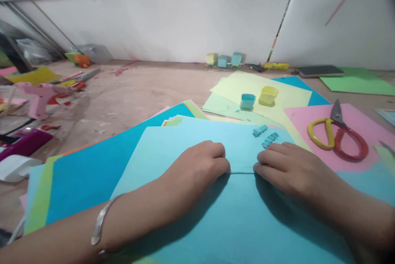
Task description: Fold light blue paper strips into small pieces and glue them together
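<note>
Both hands rest knuckles-up on a light blue sheet of paper point(197, 140) lying on the stacked coloured sheets directly before the person. The left hand point(197, 167) and right hand point(282, 165) each have fingers curled under, pressing along the sheet's folded edge. Red-and-yellow-handled scissors point(338, 134) lie on a pink paper sheet point(308, 116), just beside the right hand.
</note>
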Demonstrator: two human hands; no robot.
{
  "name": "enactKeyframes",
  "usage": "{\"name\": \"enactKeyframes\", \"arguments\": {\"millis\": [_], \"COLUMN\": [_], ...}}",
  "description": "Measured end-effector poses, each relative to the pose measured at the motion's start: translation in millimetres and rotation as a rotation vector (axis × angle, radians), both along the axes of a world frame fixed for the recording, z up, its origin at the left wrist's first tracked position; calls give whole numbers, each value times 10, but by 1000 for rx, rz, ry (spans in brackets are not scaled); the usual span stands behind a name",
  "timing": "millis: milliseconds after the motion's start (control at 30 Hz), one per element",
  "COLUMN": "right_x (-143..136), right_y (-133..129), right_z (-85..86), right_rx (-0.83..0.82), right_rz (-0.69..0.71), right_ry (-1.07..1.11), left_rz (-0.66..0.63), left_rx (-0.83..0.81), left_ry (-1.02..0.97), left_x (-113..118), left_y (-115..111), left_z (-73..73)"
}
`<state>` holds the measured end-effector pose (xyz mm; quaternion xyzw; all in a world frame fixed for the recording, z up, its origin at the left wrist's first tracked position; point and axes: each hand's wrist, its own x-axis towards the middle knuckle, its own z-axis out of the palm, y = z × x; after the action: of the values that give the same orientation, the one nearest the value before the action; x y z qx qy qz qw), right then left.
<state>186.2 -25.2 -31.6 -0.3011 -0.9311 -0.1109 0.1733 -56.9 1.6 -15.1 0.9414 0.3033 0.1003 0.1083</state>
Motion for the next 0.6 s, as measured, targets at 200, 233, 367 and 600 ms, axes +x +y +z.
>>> {"name": "enactKeyframes", "arguments": {"millis": [200, 233, 367, 600], "right_x": [-21, -25, -36, -50], "right_y": [-22, -25, -32, -43], "right_z": [52, 73, 122, 123], "right_rx": [24, 23, 27, 51], "right_rz": [2, 11, 28, 10], "right_ry": [-31, -43, -61, -68], "left_rz": [-9, -12, -35, -48], "left_rx": [7, 11, 26, 36], "left_ry": [18, 18, 11, 25], "left_x": [5, 5, -4, -29], "left_y": [-7, -9, -15, -24], "left_z": [8, 10, 11, -7]}}
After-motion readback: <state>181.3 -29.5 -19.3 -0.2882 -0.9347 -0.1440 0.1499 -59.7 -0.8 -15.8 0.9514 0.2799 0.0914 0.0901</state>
